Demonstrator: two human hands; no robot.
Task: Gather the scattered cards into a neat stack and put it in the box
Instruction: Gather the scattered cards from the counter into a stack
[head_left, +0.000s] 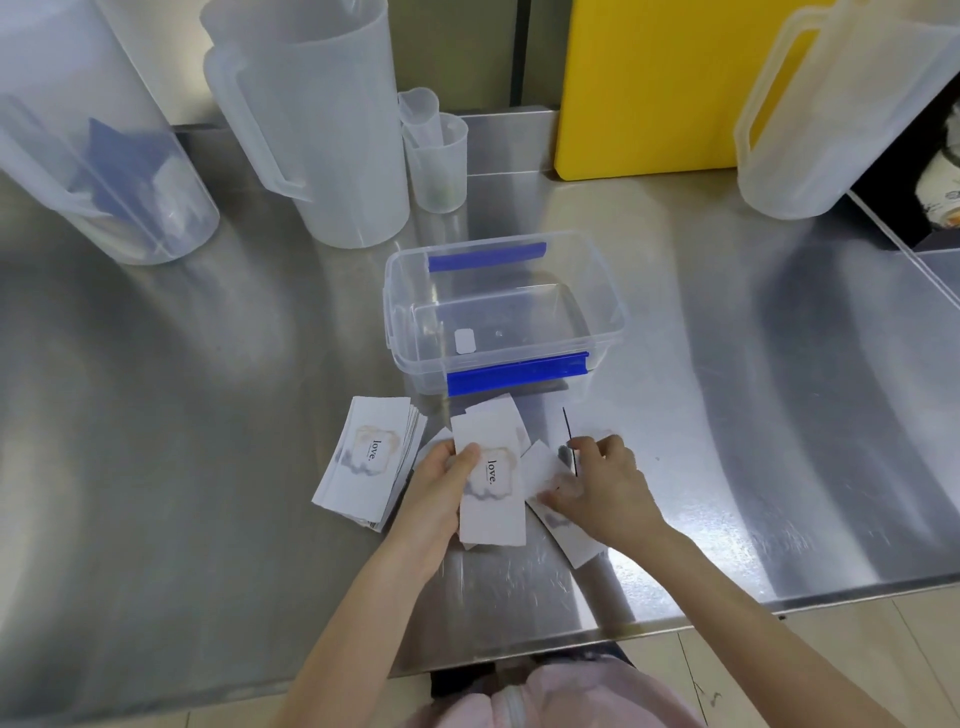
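Left hand (441, 483): grips partial stack (491, 483), near side of box (498, 317).
Right hand (597, 483): pinches loose cards (540, 467); square edges before adding.

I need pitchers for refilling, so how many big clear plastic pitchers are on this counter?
3. One pitcher at far left, one left of centre behind the box, one at far right by the yellow board. Others may sit outside the view.

Card in your left hand (491, 480): reads "love."
Top card of side pile (370, 453): reads "love."
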